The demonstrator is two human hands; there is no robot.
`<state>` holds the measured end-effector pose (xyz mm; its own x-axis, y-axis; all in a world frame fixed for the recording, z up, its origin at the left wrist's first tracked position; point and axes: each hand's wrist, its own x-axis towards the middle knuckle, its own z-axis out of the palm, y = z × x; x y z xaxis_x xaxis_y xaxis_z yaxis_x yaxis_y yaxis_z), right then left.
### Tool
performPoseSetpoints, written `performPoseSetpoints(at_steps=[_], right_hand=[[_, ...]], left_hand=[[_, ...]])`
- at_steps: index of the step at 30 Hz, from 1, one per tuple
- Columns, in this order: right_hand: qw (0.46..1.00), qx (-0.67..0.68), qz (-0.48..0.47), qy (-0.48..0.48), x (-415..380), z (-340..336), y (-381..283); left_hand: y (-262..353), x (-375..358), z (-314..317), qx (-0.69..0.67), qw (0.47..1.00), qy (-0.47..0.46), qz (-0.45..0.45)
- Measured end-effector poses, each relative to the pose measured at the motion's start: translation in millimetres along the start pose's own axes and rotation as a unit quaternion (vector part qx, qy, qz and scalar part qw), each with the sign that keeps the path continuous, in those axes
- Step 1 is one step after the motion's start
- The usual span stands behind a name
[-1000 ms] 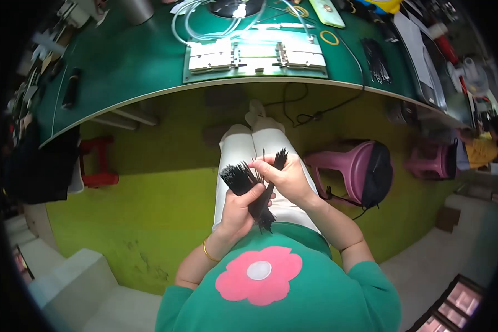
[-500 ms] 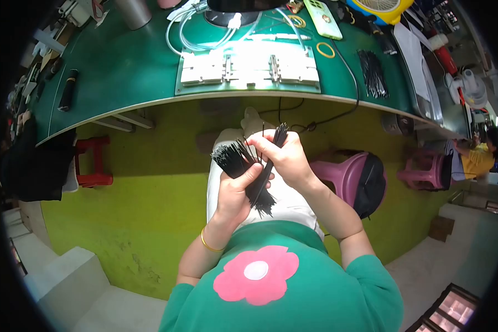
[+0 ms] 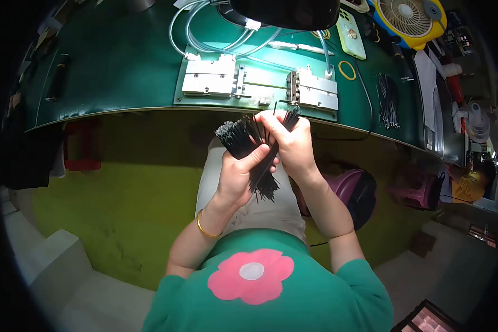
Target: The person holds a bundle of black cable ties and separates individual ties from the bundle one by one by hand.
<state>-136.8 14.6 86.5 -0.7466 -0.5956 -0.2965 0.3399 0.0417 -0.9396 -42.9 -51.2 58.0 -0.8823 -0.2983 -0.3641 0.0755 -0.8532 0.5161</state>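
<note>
My left hand (image 3: 237,176) is closed around a thick bundle of thin black wires (image 3: 235,138), its thumb pressed across the strands. The cut ends fan out at the upper left, and loose ends hang below the fist. Closed on a smaller bunch of black wires (image 3: 291,117), my right hand (image 3: 296,145) touches the left bundle, and the two bunches cross between my fingers. A few single strands stick up between them. Both hands are above my lap, just in front of the table edge.
On the green table (image 3: 116,66) sits a metal fixture (image 3: 207,77) with two blocks and air tubes. Behind it is a black lamp head (image 3: 288,12). To the right lie a phone (image 3: 351,34), a yellow ring (image 3: 347,70), more black wires (image 3: 388,102) and a fan (image 3: 406,16).
The view has tilted, so the table and fixture sit lower and larger. Both hands appear slightly higher, nearer the table edge, with the wire bundles still in them.
</note>
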Motion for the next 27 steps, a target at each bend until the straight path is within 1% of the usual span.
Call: performPoseSetpoints(at_steps=[6,9,13,17,27], right_hand=[[1.0,-0.011,0.015,0.001,4.1,1.3,-2.9],[0.999,-0.037,-0.019,0.022,5.0,1.4,-0.2],[0.998,-0.051,-0.019,0.036,6.3,1.7,0.0],[0.996,-0.057,-0.013,0.065,8.9,3.9,0.2],[0.995,-0.044,-0.025,0.082,13.4,3.5,6.2]], left_hand=[[-0.4,7.4,-1.5,-0.002,1.0,0.007,-0.006],[-0.8,10.9,-3.2,0.008,1.0,0.003,-0.009],[-5.0,16.9,-5.7,0.001,1.0,-0.003,-0.003],[-7.3,22.9,-10.4,-0.002,1.0,-0.01,0.006],[-7.1,26.2,-12.2,0.009,1.0,-0.006,-0.004]])
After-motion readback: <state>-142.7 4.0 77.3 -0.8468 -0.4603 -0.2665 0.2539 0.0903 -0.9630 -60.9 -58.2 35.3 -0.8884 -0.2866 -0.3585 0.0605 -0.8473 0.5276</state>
